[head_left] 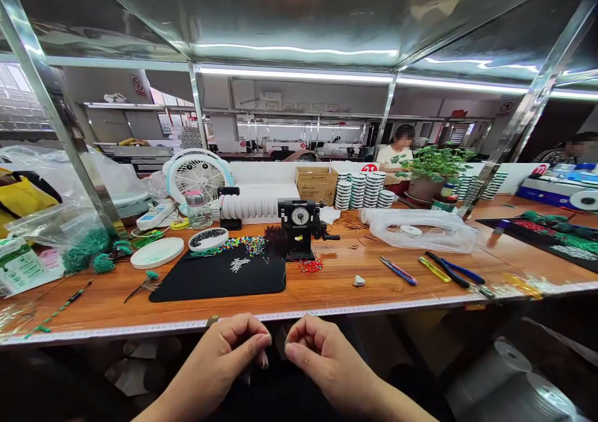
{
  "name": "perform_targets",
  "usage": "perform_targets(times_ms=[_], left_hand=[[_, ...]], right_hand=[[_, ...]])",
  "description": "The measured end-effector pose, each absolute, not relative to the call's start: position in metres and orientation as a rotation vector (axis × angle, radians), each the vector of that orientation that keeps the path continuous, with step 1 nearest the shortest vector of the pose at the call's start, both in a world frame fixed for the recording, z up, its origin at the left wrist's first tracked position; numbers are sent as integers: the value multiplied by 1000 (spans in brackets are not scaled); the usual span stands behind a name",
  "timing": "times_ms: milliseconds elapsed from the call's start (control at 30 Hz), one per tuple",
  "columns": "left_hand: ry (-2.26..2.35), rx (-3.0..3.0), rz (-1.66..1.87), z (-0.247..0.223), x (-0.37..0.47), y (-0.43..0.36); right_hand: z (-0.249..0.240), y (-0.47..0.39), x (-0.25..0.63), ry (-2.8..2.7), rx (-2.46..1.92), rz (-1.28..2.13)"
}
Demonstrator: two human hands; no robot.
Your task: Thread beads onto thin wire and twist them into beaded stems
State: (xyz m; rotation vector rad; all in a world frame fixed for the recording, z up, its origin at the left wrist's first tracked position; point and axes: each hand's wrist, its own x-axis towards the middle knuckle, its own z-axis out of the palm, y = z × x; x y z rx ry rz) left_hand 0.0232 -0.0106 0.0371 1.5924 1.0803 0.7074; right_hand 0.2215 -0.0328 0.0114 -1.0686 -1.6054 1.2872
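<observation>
My left hand (238, 350) and my right hand (320, 353) are side by side just below the table's front edge, a small gap between them. Both are closed, thumb pressed to curled fingers; anything pinched in them is too small to make out. Beyond them lies a black mat (210, 279) with a small pile of white beads (240, 264) and many coloured beads (252, 246) along its back. Behind the mat's right end stands a black winding machine (298, 226) with a round dial and a side crank. Red strands (310, 266) lie at its foot.
Scissors (397, 271), a yellow cutter (434, 269) and pliers (453, 269) lie on the right. Clear plastic bags (425, 230) are behind them. A fan (199, 182), a cardboard box (316, 185) and stacked spools (364, 190) line the back. A person (397, 154) sits beyond.
</observation>
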Motion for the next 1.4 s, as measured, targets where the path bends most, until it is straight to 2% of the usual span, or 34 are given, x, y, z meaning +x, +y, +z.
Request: perform_targets(times_ms=[167, 367, 700, 967, 1133, 1400], left_hand=[[1135, 1547, 815, 44, 15, -9], [1225, 1639, 795, 47, 3, -3], [1075, 2015, 587, 55, 40, 1], [938, 1840, 395, 46, 41, 28], [1028, 1776, 401, 37, 38, 38], [850, 1487, 448, 35, 35, 30]], right_hand=[[5, -32, 230, -1626, -1094, 1504], [22, -30, 242, -1695, -1122, 1056], [46, -10, 226, -2117, -1158, 899], [15, 20, 216, -1915, -1078, 1068], [-4, 34, 216, -1796, -1028, 955], [-5, 39, 221, -1593, -1043, 1184]])
